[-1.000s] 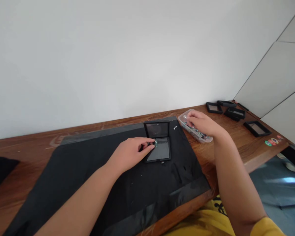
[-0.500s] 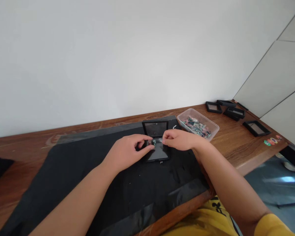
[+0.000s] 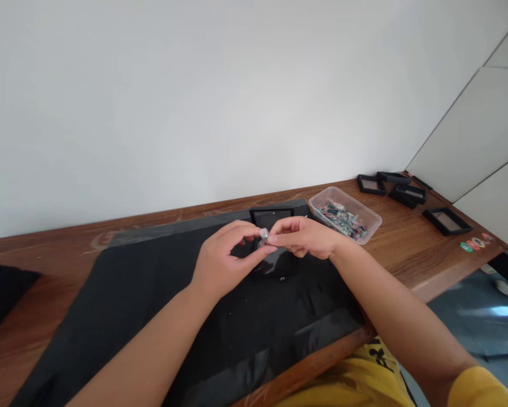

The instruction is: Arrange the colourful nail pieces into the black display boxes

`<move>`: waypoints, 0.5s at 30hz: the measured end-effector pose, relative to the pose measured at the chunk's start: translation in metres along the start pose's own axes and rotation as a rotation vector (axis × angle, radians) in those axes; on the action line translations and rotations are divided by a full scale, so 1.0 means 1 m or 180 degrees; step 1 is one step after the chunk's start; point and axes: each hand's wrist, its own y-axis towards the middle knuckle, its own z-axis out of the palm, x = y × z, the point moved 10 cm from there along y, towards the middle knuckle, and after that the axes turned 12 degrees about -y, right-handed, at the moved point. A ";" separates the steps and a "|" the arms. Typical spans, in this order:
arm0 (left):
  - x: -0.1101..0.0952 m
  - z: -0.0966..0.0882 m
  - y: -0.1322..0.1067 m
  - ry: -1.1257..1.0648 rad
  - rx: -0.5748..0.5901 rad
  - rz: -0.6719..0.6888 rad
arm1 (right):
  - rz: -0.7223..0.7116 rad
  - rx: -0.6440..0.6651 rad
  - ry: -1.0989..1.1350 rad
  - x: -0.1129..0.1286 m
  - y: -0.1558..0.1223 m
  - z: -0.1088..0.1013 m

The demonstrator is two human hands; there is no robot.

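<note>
My left hand (image 3: 224, 257) and my right hand (image 3: 304, 236) meet above an open black hinged case (image 3: 274, 217) that lies on a black mat (image 3: 152, 299). Both hands pinch one small silvery part (image 3: 264, 233) between their fingertips, held a little above the case. The case's upright lid shows behind my fingers; its lower half is mostly hidden by my hands. A clear plastic tub (image 3: 344, 213) filled with several small coloured parts stands just right of the case, on the wooden table (image 3: 410, 254).
Several black framed cases (image 3: 400, 189) lie at the table's far right corner, with small round stickers (image 3: 473, 243) near the right edge. A dark cloth (image 3: 1, 299) lies at the left edge. A white wall stands close behind the table.
My right hand left the plastic tub and came left to the case. Both hands then rose from the case and now pinch the small silvery part together.
</note>
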 end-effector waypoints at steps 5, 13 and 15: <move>-0.009 -0.005 -0.001 0.0101 -0.0233 0.0099 | -0.0178 0.0007 0.0057 0.008 -0.003 0.001; -0.001 0.000 -0.001 0.0039 -0.0054 -0.0342 | -0.0054 -0.0087 -0.0091 0.007 -0.005 -0.003; 0.000 0.001 -0.001 0.0081 -0.0032 -0.0390 | -0.0045 -0.0071 -0.0138 0.007 -0.005 -0.002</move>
